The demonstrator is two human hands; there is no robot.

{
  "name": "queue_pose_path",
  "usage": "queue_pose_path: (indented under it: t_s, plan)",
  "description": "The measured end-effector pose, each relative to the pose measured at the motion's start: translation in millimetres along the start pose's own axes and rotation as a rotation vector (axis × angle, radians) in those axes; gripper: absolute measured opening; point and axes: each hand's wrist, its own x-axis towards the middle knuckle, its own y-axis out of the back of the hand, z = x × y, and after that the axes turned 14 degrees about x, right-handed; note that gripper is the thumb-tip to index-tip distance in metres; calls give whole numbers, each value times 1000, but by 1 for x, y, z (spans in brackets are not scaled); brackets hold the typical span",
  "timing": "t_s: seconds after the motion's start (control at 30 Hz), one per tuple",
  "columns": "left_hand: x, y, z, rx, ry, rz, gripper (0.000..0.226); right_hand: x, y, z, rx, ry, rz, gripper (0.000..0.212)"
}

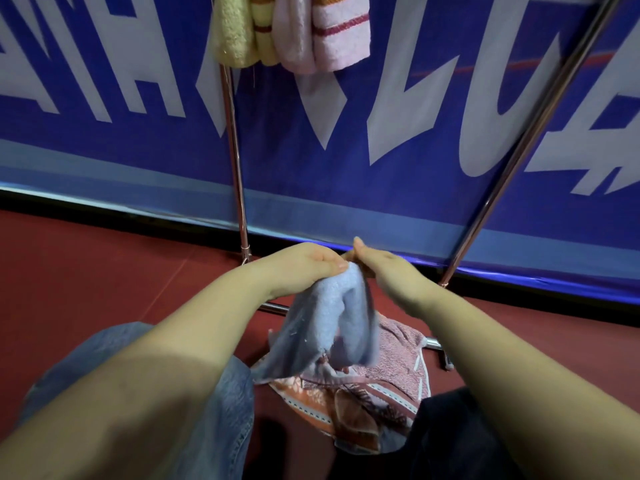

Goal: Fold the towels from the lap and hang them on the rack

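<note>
1. The left hand (304, 263) and right hand (384, 268) are each pinching the top edge of a light blue towel (325, 323), their grips nearly touching.
2. The towel is hanging below both grips, over a patterned pink towel (374, 382) lying on the lap.
3. Folded towels (294, 29) are hanging on the rack (235, 150) above the grips.

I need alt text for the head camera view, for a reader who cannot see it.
Both hands, left hand and right hand, pinch the top of a light blue towel that hangs over a pink patterned towel on the lap. Folded towels hang on a metal rack before a blue banner.
</note>
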Motion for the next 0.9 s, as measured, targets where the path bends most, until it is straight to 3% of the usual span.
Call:
queue_pose_path:
  t_s: [0.2, 0.37, 0.5, 0.57, 0.67, 0.73, 0.8, 0.9]
  plan:
    - [-3, 9, -3, 2, 51, 71, 24, -6, -9, -5, 31, 39, -49, 71]
    - [-7, 20, -8, 62, 97, 10, 30, -6, 0, -10, 177, 50, -20, 33]
    - [-11, 27, -9, -65, 93, 6, 35, -12, 23, -18, 302, -8, 89, 30]
    - [-10, 26, -8, -200, 59, 39, 34, -15, 28, -18, 280, -63, 19, 26]
    - [-7, 18, -4, -230, 13, 24, 23, -16, 23, -14, 158, -206, -190, 37]
    - [-6, 14, -2, -192, 13, 16, 25, -16, 20, -15, 166, -264, -293, 25]
    - [-4, 11, -1, -162, 17, 24, 28, -15, 19, -16, 226, -240, -295, 16]
    - [-2, 6, 1, -95, 16, 49, 31, -11, 14, -13, 248, -168, -237, 31]
